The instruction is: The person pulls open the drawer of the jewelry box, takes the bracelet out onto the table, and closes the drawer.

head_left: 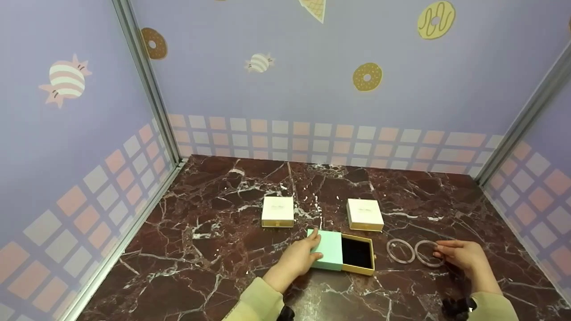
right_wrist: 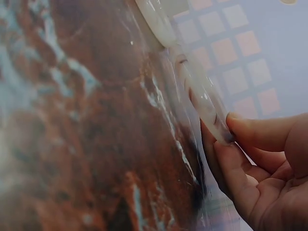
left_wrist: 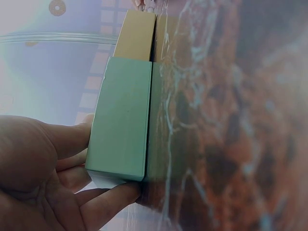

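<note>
A mint-green slide-out jewelry box point(head_left: 328, 250) lies on the table with its yellow drawer point(head_left: 358, 270) pulled partly out to the right, showing a black lining. My left hand point(head_left: 295, 257) grips the box's left end; in the left wrist view, thumb and fingers sit against the green sleeve point(left_wrist: 120, 115). To the right of the drawer are two pale pinkish bangles side by side. Between thumb and fingertips, my right hand point(head_left: 464, 257) pinches the right bangle point(head_left: 432, 265) at its right edge. The left bangle point(head_left: 399, 240) lies flat, untouched by either hand.
Two small cream boxes stand behind the green one, a left box point(head_left: 278, 211) and a right box point(head_left: 365, 214). The dark red marbled tabletop point(head_left: 214, 267) is enclosed by lilac panels point(head_left: 312, 89) at the back and sides.
</note>
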Available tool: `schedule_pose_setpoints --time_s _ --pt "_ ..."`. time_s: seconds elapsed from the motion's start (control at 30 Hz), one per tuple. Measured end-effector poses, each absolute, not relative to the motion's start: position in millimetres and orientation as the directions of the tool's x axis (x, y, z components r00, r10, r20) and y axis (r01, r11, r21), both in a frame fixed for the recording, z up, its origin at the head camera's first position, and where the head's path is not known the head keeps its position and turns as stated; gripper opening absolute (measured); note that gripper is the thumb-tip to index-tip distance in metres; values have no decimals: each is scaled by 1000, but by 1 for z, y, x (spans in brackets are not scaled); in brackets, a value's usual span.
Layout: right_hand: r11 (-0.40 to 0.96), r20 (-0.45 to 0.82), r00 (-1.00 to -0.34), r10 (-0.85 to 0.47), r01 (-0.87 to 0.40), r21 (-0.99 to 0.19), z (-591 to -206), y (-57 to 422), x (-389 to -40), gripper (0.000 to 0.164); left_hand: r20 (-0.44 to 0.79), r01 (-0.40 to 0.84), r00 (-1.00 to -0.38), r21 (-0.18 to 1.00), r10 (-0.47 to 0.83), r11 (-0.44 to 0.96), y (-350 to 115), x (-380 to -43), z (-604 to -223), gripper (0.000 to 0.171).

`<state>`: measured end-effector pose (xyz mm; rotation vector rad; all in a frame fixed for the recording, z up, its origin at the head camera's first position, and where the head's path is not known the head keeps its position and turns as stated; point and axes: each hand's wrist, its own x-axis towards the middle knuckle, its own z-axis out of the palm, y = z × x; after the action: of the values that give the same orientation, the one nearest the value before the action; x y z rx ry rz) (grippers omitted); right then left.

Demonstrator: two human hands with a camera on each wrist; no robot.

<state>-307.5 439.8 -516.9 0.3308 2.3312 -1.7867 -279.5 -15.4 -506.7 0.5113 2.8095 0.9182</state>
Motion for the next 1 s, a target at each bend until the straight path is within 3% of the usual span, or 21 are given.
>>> schedule_pose_setpoints --time_s 0.33,0.6,1.0 --pt "295 -243 -963 114 267 -917 -518 433 -307 39 -23 282 -931 589 364 758 -16 -281 -506 62" --pt "592 -132 -970 203 229 -773 -515 427 -305 34 -6 291 -931 589 364 754 -16 -281 -507 62" --pt "650 -115 -970 216 231 -724 -516 430 -306 30 -19 274 -935 599 355 752 -15 -281 -506 62"
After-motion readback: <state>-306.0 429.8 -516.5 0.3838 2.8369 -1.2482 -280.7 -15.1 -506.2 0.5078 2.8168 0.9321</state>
